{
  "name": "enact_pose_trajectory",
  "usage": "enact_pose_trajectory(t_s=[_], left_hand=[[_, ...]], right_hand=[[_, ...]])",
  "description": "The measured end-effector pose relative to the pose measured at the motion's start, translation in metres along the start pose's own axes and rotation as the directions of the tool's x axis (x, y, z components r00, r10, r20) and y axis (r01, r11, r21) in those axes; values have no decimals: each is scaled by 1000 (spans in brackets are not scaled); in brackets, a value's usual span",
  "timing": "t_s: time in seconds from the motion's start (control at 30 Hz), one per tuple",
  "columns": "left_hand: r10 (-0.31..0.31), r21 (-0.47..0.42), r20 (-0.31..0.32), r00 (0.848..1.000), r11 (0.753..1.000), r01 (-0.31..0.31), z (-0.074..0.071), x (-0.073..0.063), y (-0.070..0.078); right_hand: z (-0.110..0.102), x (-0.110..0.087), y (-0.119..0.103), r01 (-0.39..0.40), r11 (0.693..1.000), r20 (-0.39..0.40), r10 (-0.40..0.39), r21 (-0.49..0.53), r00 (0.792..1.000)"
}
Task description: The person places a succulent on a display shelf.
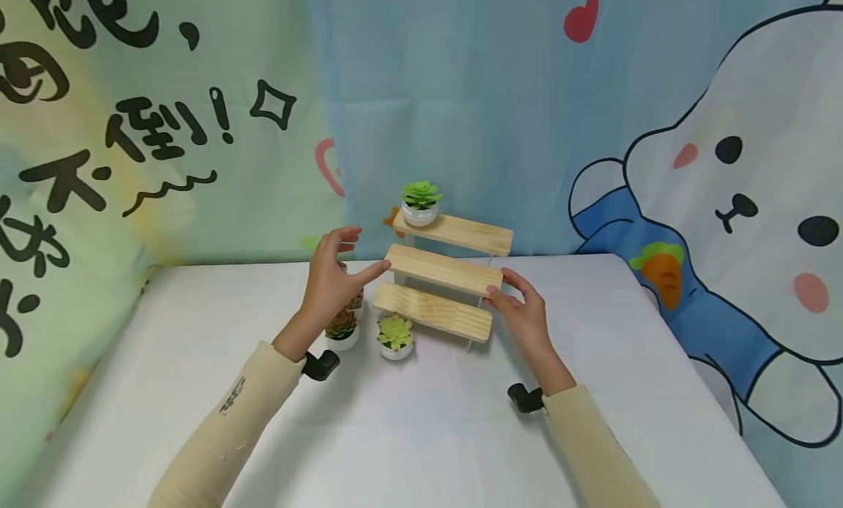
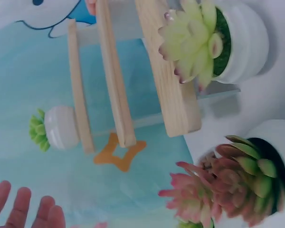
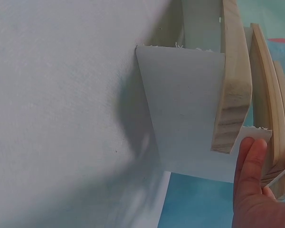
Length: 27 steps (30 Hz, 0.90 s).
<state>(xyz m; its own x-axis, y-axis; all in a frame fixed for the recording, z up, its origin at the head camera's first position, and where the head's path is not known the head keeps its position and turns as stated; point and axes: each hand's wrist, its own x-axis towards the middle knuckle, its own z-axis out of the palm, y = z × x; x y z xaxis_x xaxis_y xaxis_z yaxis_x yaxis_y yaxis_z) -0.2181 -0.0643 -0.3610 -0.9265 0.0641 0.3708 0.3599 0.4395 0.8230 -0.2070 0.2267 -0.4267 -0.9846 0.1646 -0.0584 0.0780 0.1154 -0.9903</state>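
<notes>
A three-tier wooden display stand has a top board (image 1: 454,232), a middle board (image 1: 444,269) and a lower board (image 1: 431,310) on pale side panels (image 3: 185,104). My right hand (image 1: 523,310) pinches the right end of the middle board between thumb and fingers. Spread out by that board's left end is my left hand (image 1: 336,274), its fingers (image 2: 21,206) holding nothing. A green succulent (image 1: 421,200) in a white pot sits at the top board's left end. In front of the lower board stands a yellow-green potted succulent (image 1: 395,334).
Beside the stand's left, partly behind my left hand, are reddish-brown potted succulents (image 1: 341,326); the left wrist view shows a pinkish one (image 2: 192,192) among them. All stand on a white-covered table (image 1: 421,435). A printed curtain (image 1: 461,91) hangs close behind.
</notes>
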Motion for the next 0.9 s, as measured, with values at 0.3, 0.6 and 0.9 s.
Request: enact_pose_trajectory(t_s=[0.3,0.6,0.9], left_hand=[[89,-53,-146,985,994,-97,-5,-21,-8],[30,-22,-199,979,999,-35,-9,-49,-26],[-130,-47,-189,973,991,124,-9,-74,-51]], right_hand=[[-11,7,-6,19,999,-15,-19,-27,1000],[-6,6,-1,2,1000,-15,-2,-3,1000],[2,5,4,1,1000,-4,-1,5,1000]])
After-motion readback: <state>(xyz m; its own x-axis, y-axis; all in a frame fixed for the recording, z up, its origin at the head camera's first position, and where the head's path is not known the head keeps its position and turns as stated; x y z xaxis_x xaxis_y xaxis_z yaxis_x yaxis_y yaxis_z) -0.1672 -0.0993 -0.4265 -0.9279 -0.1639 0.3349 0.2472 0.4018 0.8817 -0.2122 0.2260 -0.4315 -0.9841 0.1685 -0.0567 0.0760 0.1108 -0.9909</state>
